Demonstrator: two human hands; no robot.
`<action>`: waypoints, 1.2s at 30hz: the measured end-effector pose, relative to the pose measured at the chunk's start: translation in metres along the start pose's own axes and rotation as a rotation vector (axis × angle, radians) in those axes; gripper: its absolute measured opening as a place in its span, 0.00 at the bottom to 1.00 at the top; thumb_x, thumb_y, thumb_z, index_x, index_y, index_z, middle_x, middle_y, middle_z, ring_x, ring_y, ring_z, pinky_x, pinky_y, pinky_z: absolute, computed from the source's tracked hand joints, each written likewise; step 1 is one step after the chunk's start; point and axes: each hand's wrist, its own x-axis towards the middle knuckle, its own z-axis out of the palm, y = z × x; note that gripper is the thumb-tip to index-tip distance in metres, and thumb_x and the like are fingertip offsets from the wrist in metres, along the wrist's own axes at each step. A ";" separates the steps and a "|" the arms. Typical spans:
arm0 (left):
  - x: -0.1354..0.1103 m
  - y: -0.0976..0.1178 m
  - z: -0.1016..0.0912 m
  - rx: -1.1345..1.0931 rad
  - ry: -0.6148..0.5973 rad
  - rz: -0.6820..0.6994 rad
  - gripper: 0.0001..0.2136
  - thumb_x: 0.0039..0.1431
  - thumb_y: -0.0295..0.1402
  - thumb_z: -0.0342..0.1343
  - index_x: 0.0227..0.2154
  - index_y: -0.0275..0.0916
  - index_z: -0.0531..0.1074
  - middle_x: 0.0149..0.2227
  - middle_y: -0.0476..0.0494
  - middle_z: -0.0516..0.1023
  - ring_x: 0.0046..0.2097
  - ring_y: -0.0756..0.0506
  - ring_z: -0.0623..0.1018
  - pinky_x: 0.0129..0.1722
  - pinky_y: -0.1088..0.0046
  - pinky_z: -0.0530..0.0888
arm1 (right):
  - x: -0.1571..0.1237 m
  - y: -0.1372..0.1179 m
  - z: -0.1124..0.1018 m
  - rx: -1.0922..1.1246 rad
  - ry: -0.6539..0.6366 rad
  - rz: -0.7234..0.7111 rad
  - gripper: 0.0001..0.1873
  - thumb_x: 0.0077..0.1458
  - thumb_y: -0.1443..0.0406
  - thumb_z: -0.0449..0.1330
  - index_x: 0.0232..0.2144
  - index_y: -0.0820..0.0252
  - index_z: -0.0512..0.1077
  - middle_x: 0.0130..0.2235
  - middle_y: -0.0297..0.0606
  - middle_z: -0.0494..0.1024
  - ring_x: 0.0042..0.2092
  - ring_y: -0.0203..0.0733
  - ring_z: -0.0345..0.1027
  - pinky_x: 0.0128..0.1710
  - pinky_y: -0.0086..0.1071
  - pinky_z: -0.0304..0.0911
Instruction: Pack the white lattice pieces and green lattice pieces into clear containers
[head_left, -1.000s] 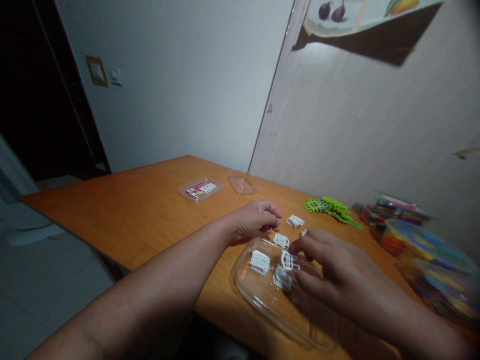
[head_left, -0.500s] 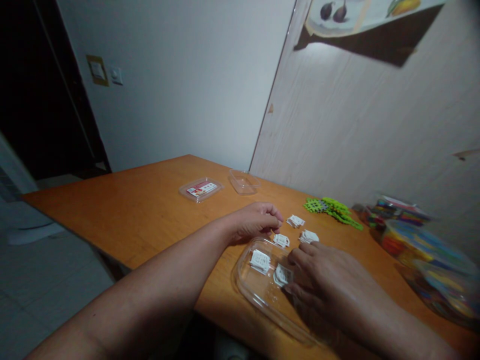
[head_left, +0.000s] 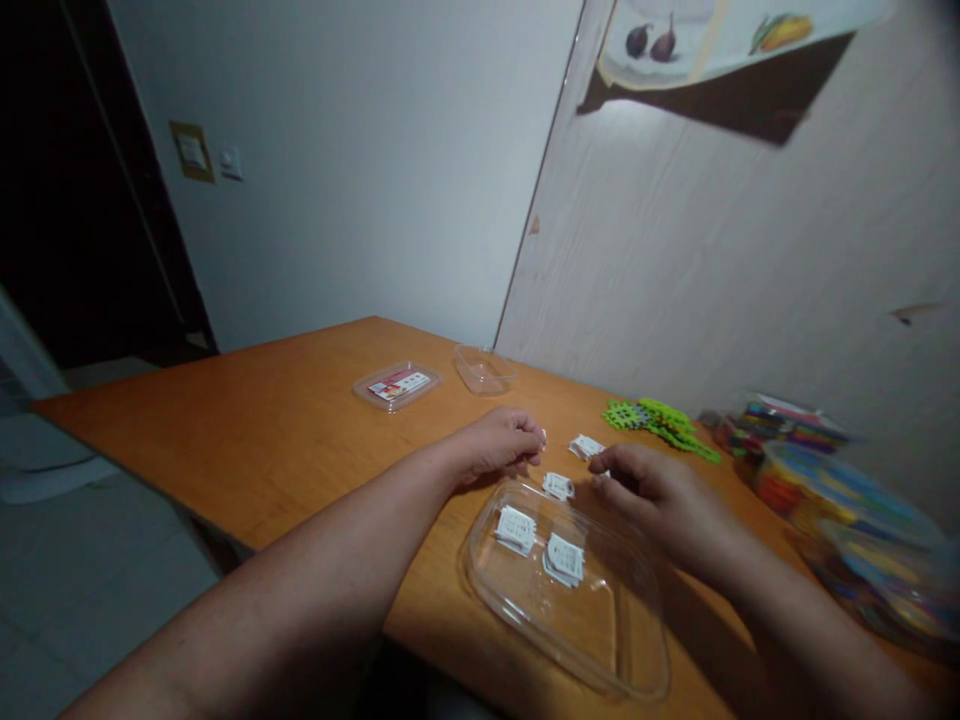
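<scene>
My left hand [head_left: 506, 445] is closed in a pinch on a small white card [head_left: 543, 438], of which only an edge shows. My right hand [head_left: 652, 490] has its fingers curled over a pile of white cards at the table's right. A bit of white shows between thumb and forefinger, but I cannot tell if it is gripped. Behind the fingertips lies another card pile [head_left: 585, 446], and a third pile [head_left: 558, 486] sits between the hands. In front is a clear plastic lid or shallow tray [head_left: 622, 680] bearing a left card stack [head_left: 515, 528] and a right card stack [head_left: 564, 558].
Farther back on the wooden table [head_left: 285, 400] are a labelled clear lid [head_left: 397, 387] and a clear plastic box [head_left: 485, 372]. Green gear-like pieces [head_left: 660, 420] lie near the wall. Colourful tubs [head_left: 847, 500] stand along the right side.
My right hand has moved up and away from the right stack on the clear tray to the pile beyond it. My left hand stays nearly where it was. The view has shifted slightly.
</scene>
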 end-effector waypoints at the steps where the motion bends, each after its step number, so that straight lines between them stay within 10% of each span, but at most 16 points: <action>1: 0.000 -0.001 0.000 0.005 0.005 -0.002 0.05 0.50 0.28 0.56 0.32 0.36 0.69 0.24 0.50 0.72 0.23 0.54 0.68 0.23 0.80 0.62 | 0.006 0.007 0.003 0.014 -0.020 -0.002 0.12 0.59 0.59 0.54 0.40 0.57 0.74 0.33 0.36 0.76 0.33 0.41 0.67 0.31 0.33 0.58; 17: 0.003 -0.008 -0.001 0.046 -0.033 -0.022 0.05 0.49 0.30 0.56 0.30 0.36 0.69 0.23 0.49 0.72 0.23 0.54 0.68 0.23 0.79 0.61 | 0.045 0.024 0.032 -0.028 -0.329 0.032 0.11 0.49 0.60 0.63 0.35 0.58 0.77 0.28 0.34 0.75 0.29 0.38 0.65 0.25 0.29 0.53; 36: 0.003 -0.009 0.003 -0.037 -0.092 -0.006 0.14 0.44 0.33 0.65 0.34 0.35 0.71 0.27 0.49 0.74 0.27 0.52 0.72 0.28 0.77 0.68 | 0.035 -0.011 0.015 0.043 -0.161 -0.010 0.12 0.53 0.59 0.61 0.38 0.58 0.75 0.31 0.37 0.78 0.30 0.39 0.68 0.28 0.29 0.56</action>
